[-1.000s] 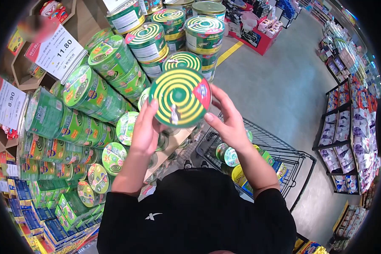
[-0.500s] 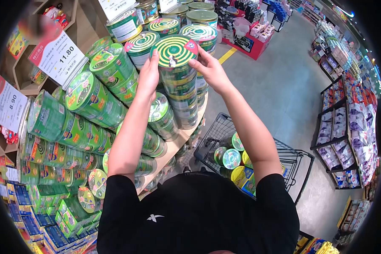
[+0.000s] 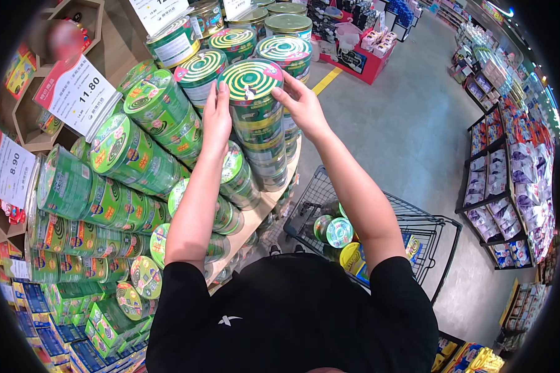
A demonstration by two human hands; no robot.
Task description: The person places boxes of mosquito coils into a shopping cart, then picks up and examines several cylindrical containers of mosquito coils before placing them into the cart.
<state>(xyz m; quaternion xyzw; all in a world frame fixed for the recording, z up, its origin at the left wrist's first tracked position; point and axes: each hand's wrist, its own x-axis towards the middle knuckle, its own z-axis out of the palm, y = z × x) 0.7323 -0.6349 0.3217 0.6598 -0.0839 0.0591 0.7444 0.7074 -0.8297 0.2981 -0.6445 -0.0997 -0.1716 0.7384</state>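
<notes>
A round green tin with a yellow spiral lid (image 3: pixel 251 87) sits on top of a stack of like tins at the front of a shelf display. My left hand (image 3: pixel 216 121) presses against its left side and my right hand (image 3: pixel 300 105) holds its right side, fingers wrapped on the rim. Both arms reach up and forward from my black shirt. More green tins (image 3: pixel 155 99) are piled in rows to the left and behind.
Price tags reading 11.80 (image 3: pixel 79 93) and 8.90 (image 3: pixel 7 169) hang at the left. A black wire shopping cart (image 3: pixel 438 233) with a few tins stands on the grey floor at my right. Shelves of goods (image 3: pixel 510 180) line the far right aisle.
Both hands lifted the tin from chest height up onto the top of the stack; over the last half second they stayed on its sides with little movement.
</notes>
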